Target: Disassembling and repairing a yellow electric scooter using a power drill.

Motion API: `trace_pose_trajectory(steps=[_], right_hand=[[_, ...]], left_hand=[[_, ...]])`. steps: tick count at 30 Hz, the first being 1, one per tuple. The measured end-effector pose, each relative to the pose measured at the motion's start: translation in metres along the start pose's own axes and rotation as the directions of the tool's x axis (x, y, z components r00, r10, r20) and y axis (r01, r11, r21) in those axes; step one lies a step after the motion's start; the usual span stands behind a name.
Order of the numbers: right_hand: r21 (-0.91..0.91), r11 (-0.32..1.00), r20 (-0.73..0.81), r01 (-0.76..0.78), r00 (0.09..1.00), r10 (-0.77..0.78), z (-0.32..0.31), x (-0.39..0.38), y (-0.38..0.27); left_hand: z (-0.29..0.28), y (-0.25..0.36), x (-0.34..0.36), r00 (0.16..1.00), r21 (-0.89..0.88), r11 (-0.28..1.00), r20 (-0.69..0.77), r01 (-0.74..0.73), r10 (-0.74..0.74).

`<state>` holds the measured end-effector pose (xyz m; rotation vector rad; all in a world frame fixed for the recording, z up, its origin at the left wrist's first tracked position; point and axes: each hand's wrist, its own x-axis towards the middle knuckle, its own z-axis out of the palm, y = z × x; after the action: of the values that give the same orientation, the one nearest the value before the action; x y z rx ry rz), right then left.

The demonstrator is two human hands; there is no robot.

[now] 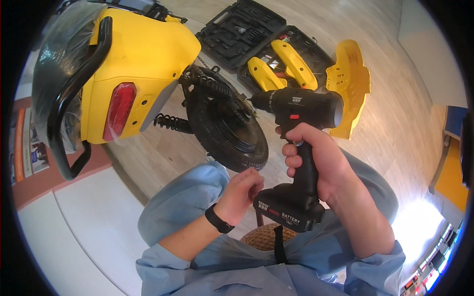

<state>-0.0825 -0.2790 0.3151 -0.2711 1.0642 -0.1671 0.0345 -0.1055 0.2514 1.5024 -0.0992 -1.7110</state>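
Head view: cordless drill (pixel 307 168) was gripped by right hand (pixel 327 159); left hand (pixel 240 190) was curled closed, contents unclear; wheel (pixel 223 126) fastening was presumably underway, careful aim required.

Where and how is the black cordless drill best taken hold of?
The black drill is probably best held by its narrow pistol grip, coming from the right: the grip stands between the motor body and wide battery base, and the chuck points left. The right hand wraps it there.
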Motion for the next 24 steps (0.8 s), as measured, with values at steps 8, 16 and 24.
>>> trace_pose_trajectory(steps=[8, 16, 24], right_hand=[[-0.041, 0.999, 0.008, -0.030, 1.000, 0.031, -0.002, 0.000, 0.006], [-0.037, 0.997, -0.006, -0.066, 0.998, 0.066, 0.000, 0.000, 0.008], [0.008, 0.995, -0.070, -0.095, 0.993, 0.095, 0.002, -0.010, 0.004]], left_hand=[[0.008, 0.001, -0.001, 0.999, -0.128, 0.992, 0.052, 0.018, -0.011], [0.011, 0.002, -0.001, 0.997, -0.231, 0.970, 0.021, 0.079, -0.076], [0.013, 0.003, -0.005, 0.994, -0.288, 0.952, 0.055, 0.105, -0.093]])
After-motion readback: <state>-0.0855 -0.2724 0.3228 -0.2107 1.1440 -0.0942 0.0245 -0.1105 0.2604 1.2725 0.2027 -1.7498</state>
